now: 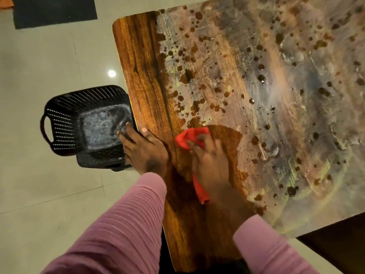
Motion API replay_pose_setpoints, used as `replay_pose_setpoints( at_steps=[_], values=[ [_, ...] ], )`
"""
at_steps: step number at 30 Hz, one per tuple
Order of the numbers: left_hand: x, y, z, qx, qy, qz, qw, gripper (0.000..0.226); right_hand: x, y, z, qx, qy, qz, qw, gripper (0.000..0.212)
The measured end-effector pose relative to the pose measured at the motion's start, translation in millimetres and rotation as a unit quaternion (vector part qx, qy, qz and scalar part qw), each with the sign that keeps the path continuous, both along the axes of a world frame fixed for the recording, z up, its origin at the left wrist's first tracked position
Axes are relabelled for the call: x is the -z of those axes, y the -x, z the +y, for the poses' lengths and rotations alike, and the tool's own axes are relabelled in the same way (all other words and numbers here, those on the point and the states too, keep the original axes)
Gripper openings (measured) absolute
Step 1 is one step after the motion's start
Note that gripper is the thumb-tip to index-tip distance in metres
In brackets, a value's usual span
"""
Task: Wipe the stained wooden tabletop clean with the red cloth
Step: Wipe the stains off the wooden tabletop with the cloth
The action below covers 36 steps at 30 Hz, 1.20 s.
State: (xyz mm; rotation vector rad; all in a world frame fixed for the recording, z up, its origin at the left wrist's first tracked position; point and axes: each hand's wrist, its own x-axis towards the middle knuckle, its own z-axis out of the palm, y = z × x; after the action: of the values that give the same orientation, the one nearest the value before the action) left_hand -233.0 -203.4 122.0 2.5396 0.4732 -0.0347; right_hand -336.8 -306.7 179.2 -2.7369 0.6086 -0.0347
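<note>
Pressing palm-down, the right hand [209, 161] covers the bunched red cloth [189, 138] near the left side of the bench [142, 66]; motion blur hides whether its fingers curl into the fabric. One end of the cloth shows ahead of the fingers, the other beside the wrist. The left hand [144, 151] rests flat on the bench's left edge, fingers spread and relaxed. Bare wood surrounds the cloth; grey film and brown spots [276, 76] cover the rest. A black perforated basket [65, 119] stands on the floor [39, 66] beside the bench.
</note>
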Motion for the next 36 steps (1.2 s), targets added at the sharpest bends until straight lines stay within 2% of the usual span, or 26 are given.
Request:
replay_pose_setpoints(
  at_steps=[4, 6, 8, 11, 14, 16, 19, 21, 24, 27, 30, 31, 34, 36],
  values=[
    [-0.9, 0.2, 1.2, 0.014, 0.002, 0.015, 1.000, 0.047, 1.1, -17.9, -45.2, 0.200, 0.021, 0.023, 0.979, 0.033],
    [-2.6, 0.4, 1.6, 0.018, 0.000, 0.024, 1.000, 0.048, 1.4, -34.7, -40.9, 0.241, 0.005, 0.007, 0.971, 0.033],
    [-5.4, 1.6, 1.9, 0.022, 0.000, 0.033, 0.999, 0.049, -1.6, -47.9, -19.3, 0.217, -0.024, -0.006, 0.976, 0.033],
    [-8.5, 0.5, 1.2, 0.025, 0.003, 0.047, 0.999, 0.051, -3.2, -53.2, 14.2, 0.094, -0.046, -0.002, 0.994, 0.033],
    [-9.3, 0.2, 1.0, 0.024, 0.006, 0.055, 0.998, 0.051, -1.5, -49.6, 7.2, -0.005, -0.026, 0.002, 1.000, 0.035],
    [-10.3, 0.2, 0.0, 0.022, 0.008, 0.051, 0.998, 0.050, 1.5, -48.4, -15.8, 0.045, -0.010, 0.003, 0.999, 0.033],
    [-12.0, 1.2, -1.0, 0.023, 0.005, 0.046, 0.999, 0.049, 3.6, -60.0, -53.8, 0.212, 0.000, -0.003, 0.977, 0.031],
    [-12.7, 1.3, -0.5, 0.025, 0.005, 0.043, 0.999, 0.049, 1.2, -73.9, -57.2, 0.255, 0.006, -0.019, 0.967, 0.030],
    [-15.3, 1.4, -0.1, 0.026, 0.009, 0.049, 0.998, 0.050, -2.3, -91.9, -31.0, 0.218, -0.013, -0.024, 0.976, 0.030],
    [-20.4, -0.4, 0.2, 0.025, 0.022, 0.061, 0.998, 0.050, -2.8, -96.1, -4.8, 0.098, -0.030, -0.027, 0.994, 0.030],
    [-23.7, -2.1, 2.6, 0.027, 0.041, 0.069, 0.996, 0.049, -1.0, -90.7, -18.7, 0.006, -0.012, -0.017, 1.000, 0.032],
    [-23.7, -3.4, 3.0, 0.027, 0.044, 0.075, 0.996, 0.049, 0.6, -88.9, -30.3, 0.023, -0.005, -0.011, 1.000, 0.031],
    [-22.9, -12.1, 2.9, 0.020, 0.035, 0.086, 0.995, 0.051, 1.4, -94.3, -67.4, 0.180, -0.006, -0.014, 0.984, 0.029],
    [-22.2, -26.4, 0.7, 0.011, 0.030, 0.080, 0.996, 0.053, -1.4, -102.0, -72.6, 0.230, 0.003, -0.022, 0.973, 0.029]
  ],
)
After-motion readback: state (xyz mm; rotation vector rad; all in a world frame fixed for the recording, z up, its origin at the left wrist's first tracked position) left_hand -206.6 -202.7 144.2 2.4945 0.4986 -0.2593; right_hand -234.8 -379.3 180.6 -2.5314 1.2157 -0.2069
